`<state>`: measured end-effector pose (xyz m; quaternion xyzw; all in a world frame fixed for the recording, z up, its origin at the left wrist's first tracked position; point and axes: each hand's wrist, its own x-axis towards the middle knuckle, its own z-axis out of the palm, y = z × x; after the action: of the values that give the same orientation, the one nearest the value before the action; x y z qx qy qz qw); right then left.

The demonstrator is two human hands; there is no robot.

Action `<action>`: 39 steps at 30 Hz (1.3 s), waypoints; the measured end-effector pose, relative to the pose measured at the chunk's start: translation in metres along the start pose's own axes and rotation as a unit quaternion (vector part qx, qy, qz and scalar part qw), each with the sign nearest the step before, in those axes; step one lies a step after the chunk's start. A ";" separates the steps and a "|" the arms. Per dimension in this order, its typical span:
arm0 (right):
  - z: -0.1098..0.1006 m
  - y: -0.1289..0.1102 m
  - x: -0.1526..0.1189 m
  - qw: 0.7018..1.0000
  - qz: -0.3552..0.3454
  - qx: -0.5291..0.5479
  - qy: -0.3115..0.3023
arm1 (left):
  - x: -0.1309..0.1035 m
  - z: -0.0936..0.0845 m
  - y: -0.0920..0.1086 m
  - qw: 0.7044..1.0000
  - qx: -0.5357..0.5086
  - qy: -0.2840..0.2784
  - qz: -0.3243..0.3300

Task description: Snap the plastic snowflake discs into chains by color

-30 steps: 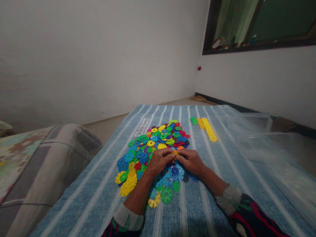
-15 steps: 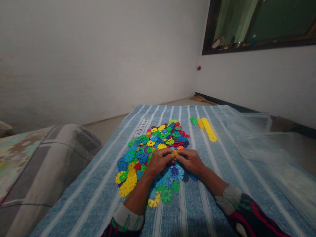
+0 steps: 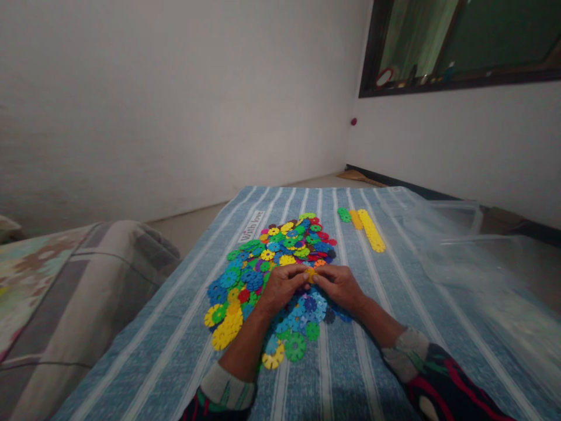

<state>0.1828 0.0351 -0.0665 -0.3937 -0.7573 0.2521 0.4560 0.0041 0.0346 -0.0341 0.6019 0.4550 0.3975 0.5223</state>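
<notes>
Over a heap of colourful notched plastic discs [image 3: 253, 279], my left hand [image 3: 284, 285] and my right hand [image 3: 340, 285] meet. Both are closed, pinching orange-yellow notched discs [image 3: 311, 273] between thumbs and fingers; how many discs is partly hidden by the fingers. Yellow discs [image 3: 228, 327] lie in a cluster left of my left forearm. Light blue discs [image 3: 298, 313] spread beneath my hands, with a larger green disc [image 3: 295, 347] toward me. Right of the heap lie a joined yellow row [image 3: 371, 231], a short orange row [image 3: 356, 220] and a green row [image 3: 344, 214].
A blue striped cloth [image 3: 175, 345] covers the table. Clear plastic containers [image 3: 473, 257] stand along its right side. At the left is a cloth-draped piece of furniture [image 3: 127, 263]. White walls [image 3: 197, 105] and a dark-framed window [image 3: 464, 47] lie beyond.
My hands stay almost in place, still pinching; slightly more of the orange-yellow discs shows between my fingertips. The heap and the rows have not moved.
</notes>
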 end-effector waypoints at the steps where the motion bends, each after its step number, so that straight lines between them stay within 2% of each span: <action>1: 0.000 0.000 0.000 1.000 0.000 0.001 0.002 | 0.000 0.000 0.000 1.000 0.003 -0.001 0.000; 13: 0.000 0.001 0.000 1.000 0.005 0.009 0.005 | 0.001 -0.002 -0.003 0.999 0.034 -0.012 0.019; 39: 0.001 0.002 0.000 1.000 0.007 0.014 -0.006 | -0.001 0.001 0.000 1.000 0.013 0.001 0.015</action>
<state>0.1830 0.0363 -0.0688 -0.3912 -0.7536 0.2682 0.4550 0.0048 0.0336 -0.0340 0.6151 0.4513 0.3998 0.5081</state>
